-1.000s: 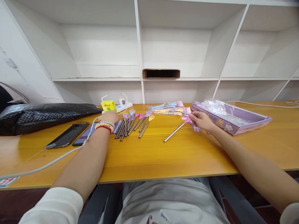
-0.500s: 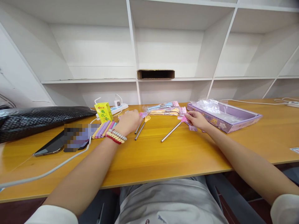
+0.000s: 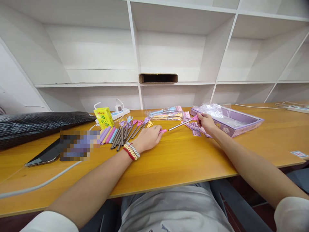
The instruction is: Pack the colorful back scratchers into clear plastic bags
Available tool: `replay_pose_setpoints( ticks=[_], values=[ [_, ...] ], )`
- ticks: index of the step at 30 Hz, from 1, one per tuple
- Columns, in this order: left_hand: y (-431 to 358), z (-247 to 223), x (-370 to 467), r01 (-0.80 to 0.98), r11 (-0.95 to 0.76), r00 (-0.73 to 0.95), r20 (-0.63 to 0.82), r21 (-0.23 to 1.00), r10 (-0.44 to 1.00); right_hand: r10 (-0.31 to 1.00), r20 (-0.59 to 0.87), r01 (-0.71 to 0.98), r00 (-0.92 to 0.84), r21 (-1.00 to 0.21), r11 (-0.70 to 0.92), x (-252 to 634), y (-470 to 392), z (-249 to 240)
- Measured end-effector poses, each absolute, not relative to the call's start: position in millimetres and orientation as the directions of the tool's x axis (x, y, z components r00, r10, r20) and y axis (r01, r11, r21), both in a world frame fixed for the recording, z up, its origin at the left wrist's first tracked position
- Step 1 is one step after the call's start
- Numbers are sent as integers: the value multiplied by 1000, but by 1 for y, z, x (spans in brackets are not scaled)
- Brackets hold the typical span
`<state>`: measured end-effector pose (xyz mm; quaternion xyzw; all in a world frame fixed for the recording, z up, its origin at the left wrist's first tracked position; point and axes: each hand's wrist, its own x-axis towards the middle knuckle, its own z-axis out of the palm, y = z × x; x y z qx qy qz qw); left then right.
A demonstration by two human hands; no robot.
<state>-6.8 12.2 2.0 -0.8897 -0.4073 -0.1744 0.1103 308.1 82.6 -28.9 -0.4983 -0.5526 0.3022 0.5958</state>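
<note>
My right hand (image 3: 206,123) is closed round the pink hand-shaped head of a back scratcher (image 3: 180,125), whose bare metal rod points left. Pinched in the fingers of my left hand (image 3: 149,138) is a pink handle (image 3: 163,131), its end facing the rod's tip with a small gap between. To the left of that hand lie several back scratcher heads on metal rods (image 3: 122,137), coloured purple, blue, pink and yellow. Beside them is a row of loose coloured handles (image 3: 106,134). Flat packaging cards (image 3: 193,127) rest under my right hand.
Wrapped back scratchers (image 3: 166,114) lie at the back. A purple box (image 3: 243,129) with clear plastic stands at the right. A yellow drink carton (image 3: 103,118), power strip (image 3: 120,113), phone (image 3: 43,153), white cable (image 3: 48,182) and black bag (image 3: 45,127) are on the left.
My left hand has moved right from the row of handles and now holds a pink handle. My right hand has lifted the rod from a downward slant to nearly level.
</note>
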Motion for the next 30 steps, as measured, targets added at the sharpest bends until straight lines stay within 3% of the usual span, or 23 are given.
replay_pose_setpoints(
  ticks=[18, 25, 30],
  values=[
    [11, -9, -2, 726, -687, 620, 401, 34, 675, 933, 317, 96, 171, -948, 304, 299, 77, -28],
    [22, -14, -8, 780, -626, 562, 428, 12, 708, 970, 240, 48, -41, -969, 242, 305, 72, -25],
    [23, -11, -13, 797, -602, 575, 371, -50, 730, 950, 208, 153, -234, -957, 247, 313, 67, -24]
  ],
)
